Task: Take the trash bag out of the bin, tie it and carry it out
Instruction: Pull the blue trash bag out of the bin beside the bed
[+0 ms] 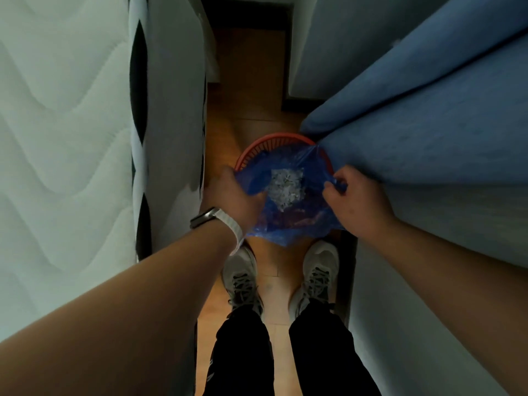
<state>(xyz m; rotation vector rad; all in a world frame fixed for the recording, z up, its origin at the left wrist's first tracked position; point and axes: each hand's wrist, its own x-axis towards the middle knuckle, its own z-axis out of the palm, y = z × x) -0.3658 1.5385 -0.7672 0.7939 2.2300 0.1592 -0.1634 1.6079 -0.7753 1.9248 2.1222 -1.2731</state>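
Bin: red, slotted wall, round rim; stands on the wood floor in a narrow gap. Only the far arc of the rim shows; the near half lies under the bag, and the right edge is cut off by the blue cushion overhanging it. Depth and base hidden.

Bag: blue, translucent plastic, still in the bin, its mouth drawn up and toward the viewer over the near rim. Contents: a pale crumpled mass at the centre, reddish shapes below it; neither can be identified through the film.

Left hand: at the bin's near left, palm down, fingers curled over the bag's left edge and clenched on it; fingertips hidden inside the plastic. Watch with pale strap on the wrist.

Right hand: at the bin's near right, knuckles up, thumb and fingers pinching a gathered bit of the bag's right edge.

Both forearms bare, reaching down and forward; upper arms out of frame.

Mattress: white, quilted, left of the bin, cropped by the frame.

Shoes: grey, laced, just nearer than the bin; dark trousers above them.
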